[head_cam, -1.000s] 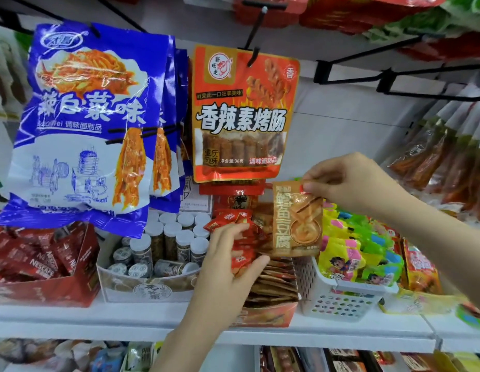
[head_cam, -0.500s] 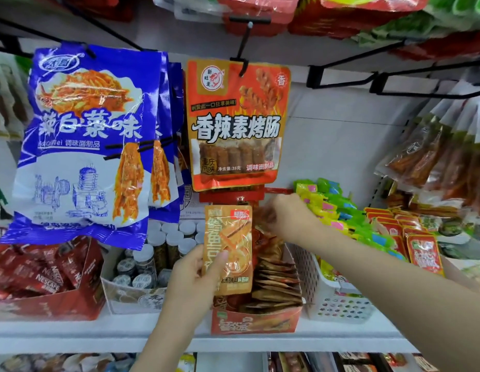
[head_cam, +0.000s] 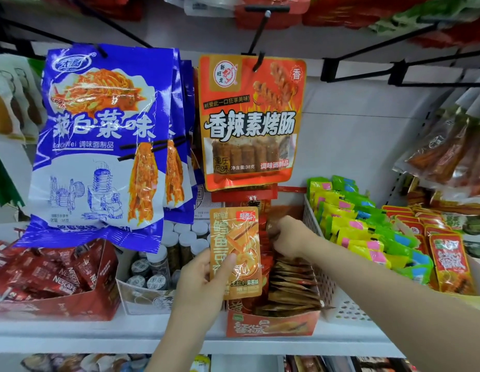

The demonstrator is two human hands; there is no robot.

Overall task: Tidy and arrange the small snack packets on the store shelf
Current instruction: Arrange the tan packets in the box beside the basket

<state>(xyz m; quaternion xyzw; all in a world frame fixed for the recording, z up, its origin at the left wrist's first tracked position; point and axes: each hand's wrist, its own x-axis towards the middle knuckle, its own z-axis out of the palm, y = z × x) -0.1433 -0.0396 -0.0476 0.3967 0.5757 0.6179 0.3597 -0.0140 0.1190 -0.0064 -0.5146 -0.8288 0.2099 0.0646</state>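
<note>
Head view: since half a second ago my right hand (head_cam: 286, 237) pushes deeper into the packets at the back of the orange display box (head_cam: 271, 324), fingers curled on them. Left hand (head_cam: 204, 280) pinches the upright orange packet (head_cam: 235, 251), long axis 12-to-6, its slot at 3 o'clock, nearer the right hand.

Right hand (head_cam: 286, 238) fingertips hidden among the stacked packets (head_cam: 292, 285)
</note>
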